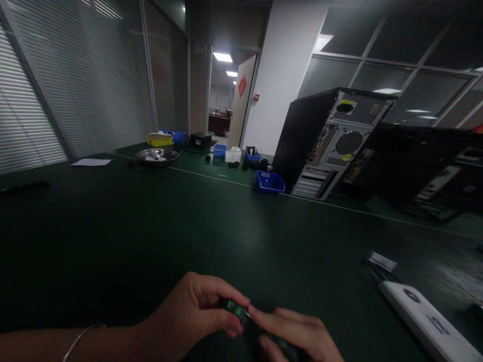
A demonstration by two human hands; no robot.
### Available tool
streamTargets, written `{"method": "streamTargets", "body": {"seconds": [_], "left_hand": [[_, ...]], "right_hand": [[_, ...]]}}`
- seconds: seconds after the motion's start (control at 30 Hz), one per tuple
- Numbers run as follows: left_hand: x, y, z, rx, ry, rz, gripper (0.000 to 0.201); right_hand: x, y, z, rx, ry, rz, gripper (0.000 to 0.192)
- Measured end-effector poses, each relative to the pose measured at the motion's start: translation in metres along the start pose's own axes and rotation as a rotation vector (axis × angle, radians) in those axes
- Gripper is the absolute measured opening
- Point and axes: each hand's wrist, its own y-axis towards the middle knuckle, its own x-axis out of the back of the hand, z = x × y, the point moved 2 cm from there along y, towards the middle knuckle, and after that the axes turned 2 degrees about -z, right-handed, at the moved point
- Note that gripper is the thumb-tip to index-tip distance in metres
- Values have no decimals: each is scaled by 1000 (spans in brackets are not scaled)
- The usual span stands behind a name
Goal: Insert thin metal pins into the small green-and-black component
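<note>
A small green circuit board (234, 307) is pinched between the thumb and fingers of my left hand (199, 306), low in the middle of the head view. Its right end has a small metallic part. My right hand (298, 332) meets it there, with the index fingertip touching or almost touching that end. The right fingers are curled around something dark near the bottom edge; its kind is too dim to make out. Both hands are just above the green tabletop (234, 241).
To the right lies a white box-shaped device (430, 317) with a cable. Farther back stand a computer tower (324, 141), a blue bin (270, 182), a metal bowl (157, 156), a yellow tray (159, 141) and a white paper (91, 162). A second, opened computer case (433, 171) is at far right.
</note>
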Motion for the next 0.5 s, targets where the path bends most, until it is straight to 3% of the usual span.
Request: {"method": "streamTargets", "body": {"seconds": [0.5], "left_hand": [[4,4,-1,-11,-26,13,21]], "right_hand": [[1,-1,-1,-14,12,-5,38]]}}
